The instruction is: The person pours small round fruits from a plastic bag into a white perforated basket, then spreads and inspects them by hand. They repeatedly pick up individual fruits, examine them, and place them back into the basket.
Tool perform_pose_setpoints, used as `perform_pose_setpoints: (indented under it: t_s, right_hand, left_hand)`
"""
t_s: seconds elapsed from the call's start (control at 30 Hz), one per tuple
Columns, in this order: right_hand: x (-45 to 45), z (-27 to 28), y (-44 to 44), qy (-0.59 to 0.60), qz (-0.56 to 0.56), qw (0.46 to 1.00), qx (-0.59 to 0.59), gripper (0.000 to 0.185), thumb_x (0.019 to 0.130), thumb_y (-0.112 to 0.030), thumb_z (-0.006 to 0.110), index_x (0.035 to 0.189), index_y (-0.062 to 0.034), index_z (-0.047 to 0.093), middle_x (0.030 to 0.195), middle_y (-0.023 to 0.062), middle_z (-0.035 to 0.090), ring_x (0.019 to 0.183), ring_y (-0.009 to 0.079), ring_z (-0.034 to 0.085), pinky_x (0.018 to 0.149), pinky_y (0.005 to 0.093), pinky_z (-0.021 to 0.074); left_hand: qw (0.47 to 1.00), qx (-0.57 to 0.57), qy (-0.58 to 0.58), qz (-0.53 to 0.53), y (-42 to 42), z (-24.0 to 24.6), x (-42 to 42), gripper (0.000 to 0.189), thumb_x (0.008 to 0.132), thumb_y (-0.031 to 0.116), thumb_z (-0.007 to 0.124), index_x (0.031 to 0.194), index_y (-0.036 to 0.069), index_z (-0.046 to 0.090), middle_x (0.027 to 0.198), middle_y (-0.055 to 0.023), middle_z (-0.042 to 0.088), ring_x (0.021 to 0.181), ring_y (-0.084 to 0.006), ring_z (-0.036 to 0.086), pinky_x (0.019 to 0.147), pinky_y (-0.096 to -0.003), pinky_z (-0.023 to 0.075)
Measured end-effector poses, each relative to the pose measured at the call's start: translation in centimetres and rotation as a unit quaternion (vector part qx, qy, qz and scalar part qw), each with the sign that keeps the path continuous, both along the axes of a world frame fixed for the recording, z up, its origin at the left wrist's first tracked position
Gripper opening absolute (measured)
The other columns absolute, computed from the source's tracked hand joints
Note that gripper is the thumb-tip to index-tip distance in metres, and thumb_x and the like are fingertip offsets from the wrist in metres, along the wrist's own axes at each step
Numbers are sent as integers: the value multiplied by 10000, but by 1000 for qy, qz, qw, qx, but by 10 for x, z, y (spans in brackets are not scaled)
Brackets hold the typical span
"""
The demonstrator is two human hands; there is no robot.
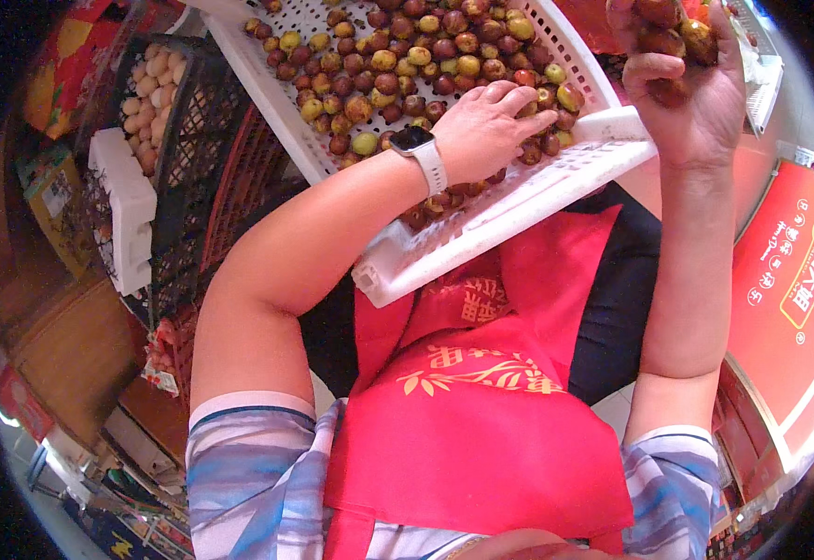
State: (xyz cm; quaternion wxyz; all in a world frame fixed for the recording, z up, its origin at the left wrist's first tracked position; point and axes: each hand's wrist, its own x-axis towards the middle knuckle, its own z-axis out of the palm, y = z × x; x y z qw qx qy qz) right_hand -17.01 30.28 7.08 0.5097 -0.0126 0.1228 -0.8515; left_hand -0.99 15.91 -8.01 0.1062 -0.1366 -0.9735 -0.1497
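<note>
A white perforated plastic crate (505, 234) full of jujubes (358, 108) lies in front of me, its near wall above my lap. The fruits are mottled green, yellow and reddish brown. My left hand (484, 126), with a smartwatch (414, 140) at the wrist, reaches palm down among the jujubes near the right side. Its fingers are spread against the fruit, and whatever is under the palm is hidden. Raised beyond the crate's right corner, my right hand (693, 105) is cupped with its palm towards me. Several brown jujubes (659, 43) rest in its curled fingers.
To the left stands a black mesh crate (193, 133) with eggs (155, 84) beside it and a white foam piece (123, 210) against it. A red printed box or panel (791, 280) is on the right. My red apron (477, 434) covers my lap.
</note>
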Motion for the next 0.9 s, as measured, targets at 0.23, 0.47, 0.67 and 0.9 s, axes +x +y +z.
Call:
perform_pose_setpoints:
  t_s: [0.23,0.47,0.67,0.9]
  right_hand:
    - [-1,-5,3,16,-7,1000,12,505,1021,-493,541,1248,-75,709,1233,160,717,1274,271,604,615,266,570]
    - [-1,-2,1,17,-25,999,29,479,1010,-480,566,1224,-80,719,1171,149,740,1223,280,640,580,238,547]
    - [-4,-3,1,13,-41,997,61,441,1003,-457,591,1194,-86,732,1113,136,757,1172,289,670,551,224,531]
    - [-11,-11,6,77,-7,997,17,434,1002,-455,593,1184,-88,737,1109,134,758,1162,289,675,543,226,535]
  left_hand:
    - [948,-11,-318,18,9,22,4,328,909,252,626,1192,99,689,1026,-108,710,1054,-297,643,906,-437,547]
    - [988,14,-132,75,-14,6,-18,279,921,157,608,1180,145,710,1114,-95,659,1034,-324,668,881,-446,571]
    - [979,-15,-178,101,-7,-13,-28,157,937,122,565,1030,25,646,1043,-167,635,998,-358,682,828,-471,589]
    - [970,11,-220,106,-8,-9,-35,222,922,246,639,1020,47,652,1032,-176,681,939,-372,704,790,-499,583]
